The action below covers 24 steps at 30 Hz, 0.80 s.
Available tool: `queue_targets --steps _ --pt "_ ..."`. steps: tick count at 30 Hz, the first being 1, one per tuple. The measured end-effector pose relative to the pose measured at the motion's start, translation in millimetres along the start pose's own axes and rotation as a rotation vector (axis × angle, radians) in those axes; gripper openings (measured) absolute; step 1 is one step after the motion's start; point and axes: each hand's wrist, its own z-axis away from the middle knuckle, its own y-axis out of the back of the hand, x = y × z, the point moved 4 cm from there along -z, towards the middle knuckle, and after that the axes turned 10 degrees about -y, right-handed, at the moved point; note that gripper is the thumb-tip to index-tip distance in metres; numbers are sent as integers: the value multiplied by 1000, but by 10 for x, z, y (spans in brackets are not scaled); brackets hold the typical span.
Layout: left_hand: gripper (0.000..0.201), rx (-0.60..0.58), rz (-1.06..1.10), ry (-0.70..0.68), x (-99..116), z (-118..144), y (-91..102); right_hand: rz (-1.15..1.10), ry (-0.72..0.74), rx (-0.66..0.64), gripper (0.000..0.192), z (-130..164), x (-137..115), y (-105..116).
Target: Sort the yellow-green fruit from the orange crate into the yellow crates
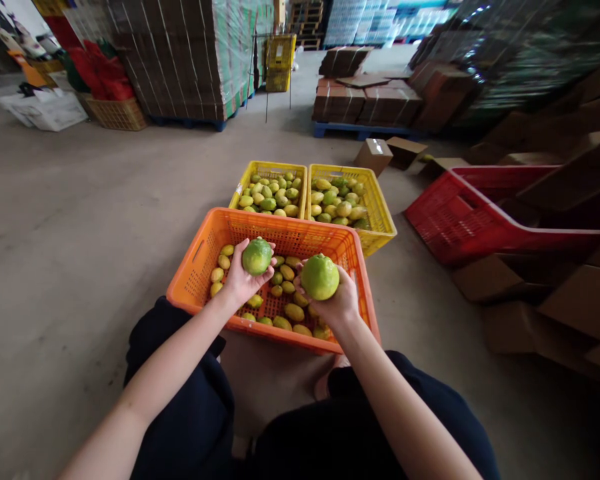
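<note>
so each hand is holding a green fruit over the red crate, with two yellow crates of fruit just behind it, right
Not quite: the crate under the hands is orange, not red. The head view shows the left hand and right hand each holding a green fruit over the orange crate, with two yellow crates of fruit just behind it. The red crate sits off to the right.

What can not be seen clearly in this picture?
Head view:
- Orange crate floor: covered by fruit and both hands.
- Left hand palm: hidden behind its green fruit.
- Right hand palm: hidden behind its fruit.
- Red crate contents: blocked by cardboard.
</note>
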Motion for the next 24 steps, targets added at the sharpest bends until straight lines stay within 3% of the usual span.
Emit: queue_targets --steps 5,12,16,20,22,24 --pt "41 -59 -30 41 -29 31 2 64 -102 -39 26 -4 24 -8" --pt "35 12 -142 -2 -52 -108 114 43 -72 46 37 14 1 15" --pt "29 127 -633 202 -350 -173 480 -46 -55 154 25 17 -62 37" --pt "17 164 -932 394 -676 -145 863 -99 -34 234 24 49 -153 26" --pt "20 153 -1052 390 -667 -261 884 -107 -11 251 21 81 -196 5" --pt "29 124 -1134 301 -487 -530 699 -111 -2 251 20 116 -224 -17"
